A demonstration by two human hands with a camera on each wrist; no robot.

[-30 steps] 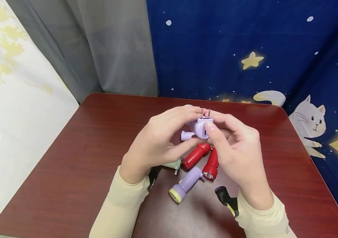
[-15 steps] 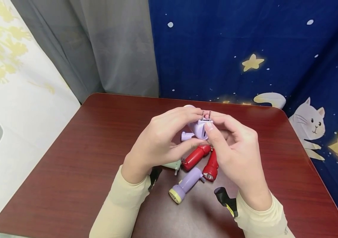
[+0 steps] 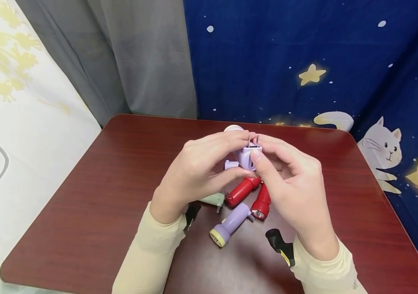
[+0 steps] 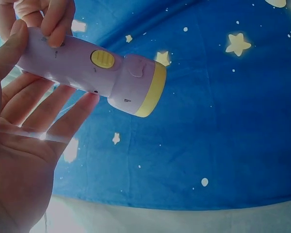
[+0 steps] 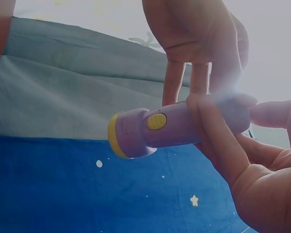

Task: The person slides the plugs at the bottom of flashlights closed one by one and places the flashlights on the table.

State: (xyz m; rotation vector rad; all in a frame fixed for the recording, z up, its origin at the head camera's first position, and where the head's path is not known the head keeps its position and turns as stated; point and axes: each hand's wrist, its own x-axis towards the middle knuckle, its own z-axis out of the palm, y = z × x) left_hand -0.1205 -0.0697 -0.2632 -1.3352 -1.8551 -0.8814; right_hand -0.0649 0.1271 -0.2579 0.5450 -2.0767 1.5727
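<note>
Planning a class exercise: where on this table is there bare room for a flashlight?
Bare: the tabletop between the left hand and left edge, and between the right hand and right edge. Crowded: the middle, with red flashlights, a purple flashlight and a green item.

My left hand (image 3: 198, 169) hides the middle of the lilac flashlight (image 3: 246, 160) I grip and, at the hand's five o'clock, one end of the green flashlight (image 3: 214, 199). My right hand (image 3: 295, 183) covers part of the red flashlight (image 3: 261, 204) at its eight o'clock. My sleeves (image 3: 146, 251) are cut off at seven and five. Barrel marks (image 4: 56, 54) are too small to read.
</note>
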